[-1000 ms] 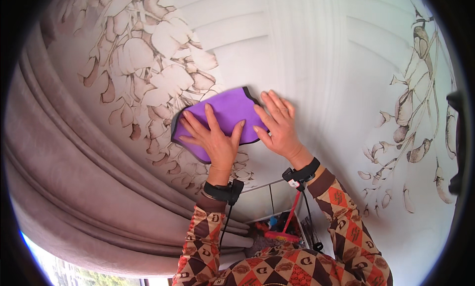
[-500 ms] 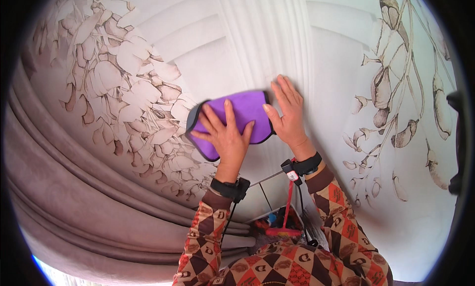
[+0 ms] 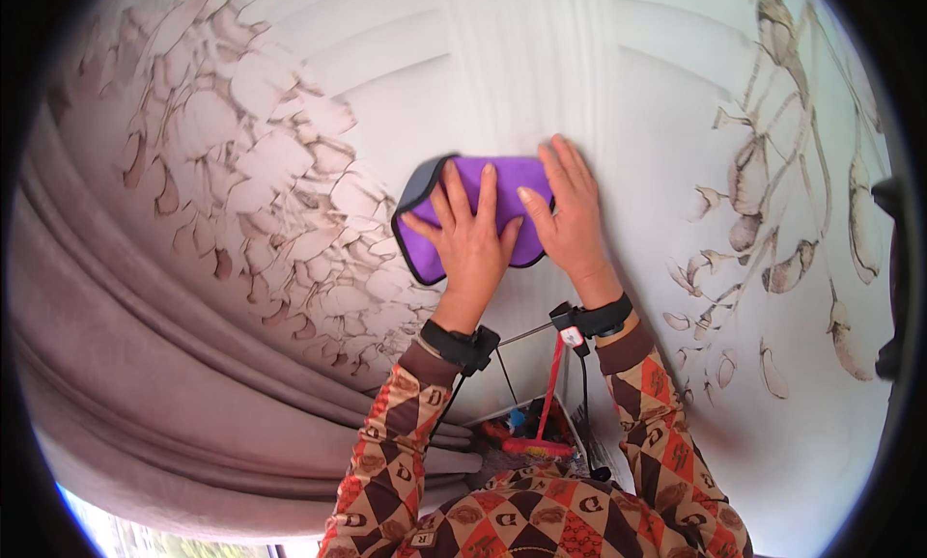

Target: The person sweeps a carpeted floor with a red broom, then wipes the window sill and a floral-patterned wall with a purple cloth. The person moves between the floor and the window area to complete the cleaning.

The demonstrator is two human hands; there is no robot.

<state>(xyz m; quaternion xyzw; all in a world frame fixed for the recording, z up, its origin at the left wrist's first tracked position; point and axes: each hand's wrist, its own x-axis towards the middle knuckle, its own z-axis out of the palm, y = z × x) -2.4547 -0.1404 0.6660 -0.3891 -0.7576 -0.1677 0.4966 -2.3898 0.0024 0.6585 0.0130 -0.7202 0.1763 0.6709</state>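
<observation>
A purple cloth (image 3: 517, 183) with black edging lies against the pale printed wall (image 3: 521, 85), its grey underside folded up at the left edge. My left hand (image 3: 468, 235) presses on it with fingers stretched out and spread. My right hand (image 3: 575, 215) is also open and lies flat at the cloth's right edge. Its thumb reaches over the purple side, while its fingers rest on the wall. Black bands with small boxes and cables are strapped round both wrists.
Grey-mauve curtain folds (image 3: 193, 384) hang along the left. Brown flower drawings (image 3: 280, 172) cover the wall on both sides. Below my hands stand a red-handled broom (image 3: 536, 449) and a container (image 3: 584, 442) of mixed items. Part of a bright window (image 3: 145, 539) shows at lower left.
The cloth and my left hand have shifted right and slightly up along the wall. My right hand has barely moved; its thumb now overlaps the cloth.
</observation>
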